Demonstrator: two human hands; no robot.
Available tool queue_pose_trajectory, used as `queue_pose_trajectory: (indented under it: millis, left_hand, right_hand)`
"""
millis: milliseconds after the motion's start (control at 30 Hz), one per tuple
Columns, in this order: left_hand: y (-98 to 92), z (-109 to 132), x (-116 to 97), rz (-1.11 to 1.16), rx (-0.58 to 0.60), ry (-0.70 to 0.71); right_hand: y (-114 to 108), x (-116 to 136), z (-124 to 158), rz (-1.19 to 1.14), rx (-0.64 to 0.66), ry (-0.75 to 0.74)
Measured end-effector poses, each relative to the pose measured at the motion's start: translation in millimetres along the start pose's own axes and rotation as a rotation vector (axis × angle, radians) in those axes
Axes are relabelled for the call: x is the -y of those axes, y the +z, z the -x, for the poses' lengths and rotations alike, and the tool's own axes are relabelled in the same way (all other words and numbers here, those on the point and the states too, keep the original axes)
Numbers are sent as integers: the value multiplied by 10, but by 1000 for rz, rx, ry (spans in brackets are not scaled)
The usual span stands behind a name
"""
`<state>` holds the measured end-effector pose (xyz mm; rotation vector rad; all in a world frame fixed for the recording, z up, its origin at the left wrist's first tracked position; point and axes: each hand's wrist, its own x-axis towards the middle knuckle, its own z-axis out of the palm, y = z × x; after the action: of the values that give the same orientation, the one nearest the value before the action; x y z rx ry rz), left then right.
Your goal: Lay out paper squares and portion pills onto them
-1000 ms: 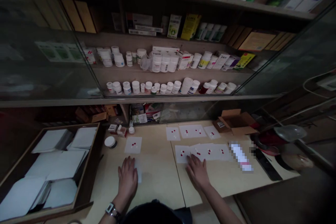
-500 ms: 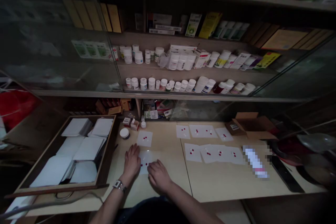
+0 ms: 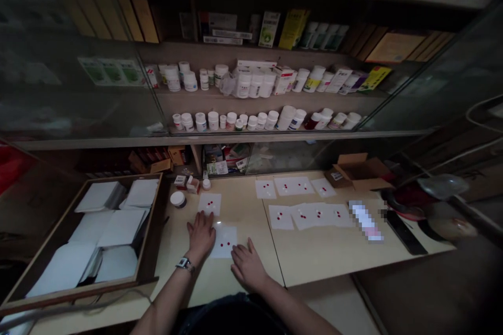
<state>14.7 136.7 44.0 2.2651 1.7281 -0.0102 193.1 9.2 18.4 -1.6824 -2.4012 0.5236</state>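
My left hand (image 3: 201, 235) lies flat on the pale wooden counter (image 3: 326, 256), its fingertips close to a white paper sheet with red dots (image 3: 209, 204). A second dotted sheet (image 3: 223, 243) lies between my hands, touching the left hand's edge. My right hand (image 3: 247, 267) rests palm down just right of that sheet, fingers spread, holding nothing. Further right, a row of overlapping dotted sheets (image 3: 310, 216) lies on the counter, with more (image 3: 294, 186) behind it.
A wooden tray of white sheets (image 3: 151, 235) stands left of the counter. A white-lidded jar (image 3: 178, 199) and small boxes (image 3: 186, 183) sit at the back. An open cardboard box (image 3: 356, 174) stands back right. Bottles (image 3: 243, 85) fill glass-fronted shelves above.
My right hand has slid off the near sheet toward the lower right, leaving the sheet uncovered. My left hand has barely moved. The view has shifted slightly.
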Motion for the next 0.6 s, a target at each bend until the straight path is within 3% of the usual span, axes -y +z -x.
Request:
queue_pose_trajectory:
  millis: [200, 400, 600]
  left_hand:
    - [-1, 130, -129, -82, 39, -10]
    - [76, 582, -409, -152, 111, 99]
    - [227, 968, -748, -137, 217, 249]
  right_hand:
    - [-124, -409, 494, 27, -40, 89]
    - [-391, -741, 951, 48, 27, 146]
    - [-464, -1031, 1426, 71, 4, 195]
